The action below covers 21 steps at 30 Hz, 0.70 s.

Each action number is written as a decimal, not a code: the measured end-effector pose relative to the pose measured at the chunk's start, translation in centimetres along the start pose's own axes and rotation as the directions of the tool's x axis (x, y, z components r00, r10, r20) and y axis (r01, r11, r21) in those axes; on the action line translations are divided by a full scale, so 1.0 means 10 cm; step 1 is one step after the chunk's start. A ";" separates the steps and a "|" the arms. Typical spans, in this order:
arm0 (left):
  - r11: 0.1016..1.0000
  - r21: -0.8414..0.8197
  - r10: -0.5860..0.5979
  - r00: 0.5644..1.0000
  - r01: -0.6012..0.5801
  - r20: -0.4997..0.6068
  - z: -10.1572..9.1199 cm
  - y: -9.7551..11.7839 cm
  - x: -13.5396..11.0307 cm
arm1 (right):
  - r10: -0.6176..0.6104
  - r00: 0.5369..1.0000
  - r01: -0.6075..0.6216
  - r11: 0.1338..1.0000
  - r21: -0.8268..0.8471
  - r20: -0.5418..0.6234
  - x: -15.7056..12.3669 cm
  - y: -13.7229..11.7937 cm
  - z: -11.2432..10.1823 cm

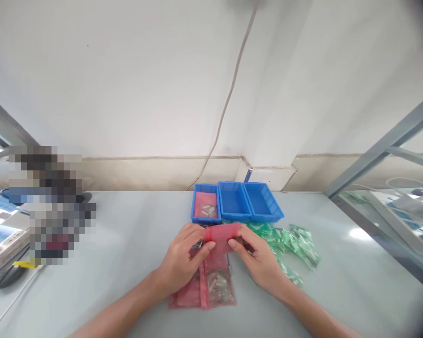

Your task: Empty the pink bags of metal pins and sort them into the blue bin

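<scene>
Between my two hands I hold a translucent pink plastic bag (220, 234) by its upper part. My left hand (183, 258) pinches it at the left side, thumb in front. My right hand (261, 260) pinches the right corner the same way. Below, more pink plastic (188, 295) lies on the table, with small pale pieces (219, 285) showing through on the right. I cannot tell whether this is the same bag or others beneath it. Something dark is partly hidden behind my left fingers.
Three blue bins (234, 202) stand side by side by the wall; the left one holds a pink bag (206, 203) with small pieces. Green plastic packets (285, 244) are heaped to the right. A cable (229, 98) hangs down the wall. Grey metal frames (380, 145) flank the table (127, 234).
</scene>
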State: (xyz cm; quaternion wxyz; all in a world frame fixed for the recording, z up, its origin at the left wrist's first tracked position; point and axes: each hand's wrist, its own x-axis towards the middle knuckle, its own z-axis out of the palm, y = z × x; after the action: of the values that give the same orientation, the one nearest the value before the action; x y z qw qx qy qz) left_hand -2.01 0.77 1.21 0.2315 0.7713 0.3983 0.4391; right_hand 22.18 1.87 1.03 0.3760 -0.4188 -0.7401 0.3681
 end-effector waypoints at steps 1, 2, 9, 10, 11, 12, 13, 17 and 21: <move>1.000 -0.001 0.001 1.000 -0.001 -0.001 0.00 0.00 0.00 | 0.000 1.000 0.000 1.000 0.003 0.001 0.00 0.00 0.00; 1.000 -0.002 0.004 1.000 -0.004 -0.002 -0.01 0.01 0.00 | 0.000 1.000 0.000 1.000 0.006 0.002 0.00 0.00 0.00; 1.000 -0.001 -0.027 1.000 0.027 0.015 -0.02 0.03 -0.01 | 0.007 1.000 -0.007 1.000 0.007 -0.009 0.00 0.00 0.02; 1.000 -0.002 -0.029 0.999 0.029 0.018 -0.02 0.02 0.00 | 0.003 1.000 -0.003 1.000 0.003 -0.010 0.00 0.01 0.02; 1.000 -0.002 -0.030 0.999 0.030 0.019 -0.03 0.02 0.00 | -0.001 1.000 0.001 1.000 0.002 -0.011 0.00 0.01 0.02; 1.000 -0.001 -0.030 0.999 0.030 0.021 -0.03 0.02 0.00 | 0.000 1.000 0.000 1.000 0.000 -0.013 0.00 0.01 0.02; 1.000 0.001 -0.030 0.999 0.030 0.023 -0.03 0.02 0.00 | -0.001 1.000 0.001 1.000 0.001 -0.013 0.00 0.02 0.02; 0.999 0.010 -0.036 0.999 0.036 0.024 -0.03 0.01 -0.02 | 0.004 1.000 -0.004 1.000 0.017 -0.015 0.00 0.02 0.04; 0.998 0.008 -0.057 0.998 0.057 0.028 -0.01 0.00 -0.04 | 0.015 1.000 -0.014 0.999 0.032 -0.024 -0.03 0.02 0.05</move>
State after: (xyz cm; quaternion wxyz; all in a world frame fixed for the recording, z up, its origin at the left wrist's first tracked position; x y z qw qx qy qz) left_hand -2.24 0.50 1.09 0.2465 0.7667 0.4183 0.4199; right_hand 21.88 1.59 0.60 0.3889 -0.4227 -0.7264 0.3773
